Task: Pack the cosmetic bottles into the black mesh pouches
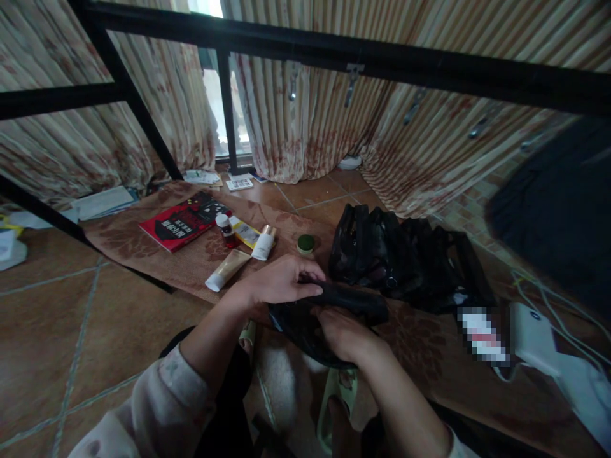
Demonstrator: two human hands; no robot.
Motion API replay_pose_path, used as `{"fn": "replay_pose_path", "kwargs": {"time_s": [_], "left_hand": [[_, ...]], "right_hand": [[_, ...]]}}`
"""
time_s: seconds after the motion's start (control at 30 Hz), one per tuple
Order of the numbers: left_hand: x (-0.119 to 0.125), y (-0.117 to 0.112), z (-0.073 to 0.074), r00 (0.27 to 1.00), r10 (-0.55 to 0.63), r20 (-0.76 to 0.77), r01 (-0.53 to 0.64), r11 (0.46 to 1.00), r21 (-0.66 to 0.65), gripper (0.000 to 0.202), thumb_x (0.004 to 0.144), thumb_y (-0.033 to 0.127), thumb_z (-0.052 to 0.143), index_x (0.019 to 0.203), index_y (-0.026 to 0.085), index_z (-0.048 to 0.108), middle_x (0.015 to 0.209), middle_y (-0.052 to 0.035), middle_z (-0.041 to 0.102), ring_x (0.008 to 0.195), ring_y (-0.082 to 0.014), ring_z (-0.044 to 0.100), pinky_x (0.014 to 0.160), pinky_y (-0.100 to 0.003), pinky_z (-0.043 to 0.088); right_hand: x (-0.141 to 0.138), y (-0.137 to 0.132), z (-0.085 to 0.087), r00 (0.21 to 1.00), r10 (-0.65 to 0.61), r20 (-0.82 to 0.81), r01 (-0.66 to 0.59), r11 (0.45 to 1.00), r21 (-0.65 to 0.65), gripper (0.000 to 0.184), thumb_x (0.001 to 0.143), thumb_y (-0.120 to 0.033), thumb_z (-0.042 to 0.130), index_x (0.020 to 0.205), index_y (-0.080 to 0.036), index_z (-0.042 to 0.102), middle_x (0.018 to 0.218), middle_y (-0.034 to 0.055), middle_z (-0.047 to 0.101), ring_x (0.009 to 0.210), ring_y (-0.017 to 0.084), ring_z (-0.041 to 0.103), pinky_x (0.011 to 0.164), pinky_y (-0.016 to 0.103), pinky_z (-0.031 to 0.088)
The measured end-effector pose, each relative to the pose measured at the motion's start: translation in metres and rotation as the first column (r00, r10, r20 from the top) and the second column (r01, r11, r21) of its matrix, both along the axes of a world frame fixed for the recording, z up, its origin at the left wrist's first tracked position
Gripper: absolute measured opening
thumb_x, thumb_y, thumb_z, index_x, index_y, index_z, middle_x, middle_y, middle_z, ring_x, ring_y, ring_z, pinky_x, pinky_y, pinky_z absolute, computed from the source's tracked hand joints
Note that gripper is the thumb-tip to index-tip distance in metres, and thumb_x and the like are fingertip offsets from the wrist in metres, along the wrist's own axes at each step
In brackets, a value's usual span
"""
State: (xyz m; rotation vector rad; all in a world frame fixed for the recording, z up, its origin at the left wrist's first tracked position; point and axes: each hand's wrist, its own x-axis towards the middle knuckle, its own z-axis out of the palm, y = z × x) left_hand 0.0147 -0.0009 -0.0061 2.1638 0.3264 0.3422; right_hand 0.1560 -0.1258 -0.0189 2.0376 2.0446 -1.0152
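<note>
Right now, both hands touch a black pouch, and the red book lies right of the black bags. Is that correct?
No: the head view shows the red book left of the black bags. The left hand and right hand do touch the pouch.

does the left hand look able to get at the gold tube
Probably yes: nothing visible lies between the left hand and the gold tube, though that hand holds the black pouch.

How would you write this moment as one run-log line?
left hand: gripping black bag at upper edge | right hand: against black bag, fingertips hidden | beyond: beige squeeze tube, green-lidded jar, red-and-black book
</note>
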Motion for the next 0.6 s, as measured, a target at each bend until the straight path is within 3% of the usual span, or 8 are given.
{"fn": "replay_pose_path", "kwargs": {"time_s": [0.2,0.4,0.5,0.6], "left_hand": [[-0.005,0.002,0.001,0.998,0.061,0.006,-0.061,0.997,-0.042,0.030,0.092,0.037,0.059,0.106,0.012,0.069,0.093,-0.0069,0.074,0.082,-0.0154,0.067,0.073,-0.023,0.050],[0.000,0.002,0.002,0.997,0.076,0.006,-0.076,0.996,-0.037,0.035,0.093,0.043,0.055,0.104,0.013,0.070,0.090,-0.0048,0.073,0.081,-0.0146,0.065,0.072,-0.023,0.048],[0.001,0.009,-0.005,0.969,0.240,-0.058,-0.243,0.969,-0.048,0.043,0.095,0.050,0.047,0.092,0.013,0.070,0.082,-0.0033,0.070,0.073,-0.0144,0.063,0.067,-0.023,0.047],[-0.006,0.022,-0.020,0.877,0.462,-0.131,-0.475,0.876,-0.088,0.055,0.099,0.053,0.033,0.079,0.013,0.066,0.073,-0.0046,0.067,0.066,-0.0155,0.062,0.063,-0.025,0.047]], "right_hand": [[0.001,-0.003,-0.003,0.997,0.063,0.037,-0.062,0.998,-0.023,0.047,0.088,-0.004,0.048,0.133,-0.008,0.060,0.137,0.0208,0.059,0.132,0.029,0.051,0.108,0.036,0.037],[0.001,-0.003,0.010,0.996,0.085,0.022,-0.084,0.995,-0.049,0.043,0.088,-0.008,0.051,0.129,-0.009,0.063,0.133,0.0206,0.062,0.129,0.029,0.054,0.107,0.036,0.038],[0.001,-0.005,0.013,0.996,0.093,0.010,-0.092,0.994,-0.057,0.041,0.088,-0.006,0.048,0.125,-0.011,0.066,0.130,0.0195,0.064,0.126,0.028,0.056,0.105,0.035,0.040],[0.001,-0.007,0.011,0.995,0.098,0.003,-0.098,0.994,-0.056,0.046,0.087,-0.004,0.047,0.129,-0.010,0.063,0.132,0.0204,0.062,0.130,0.027,0.054,0.106,0.035,0.039]]}}
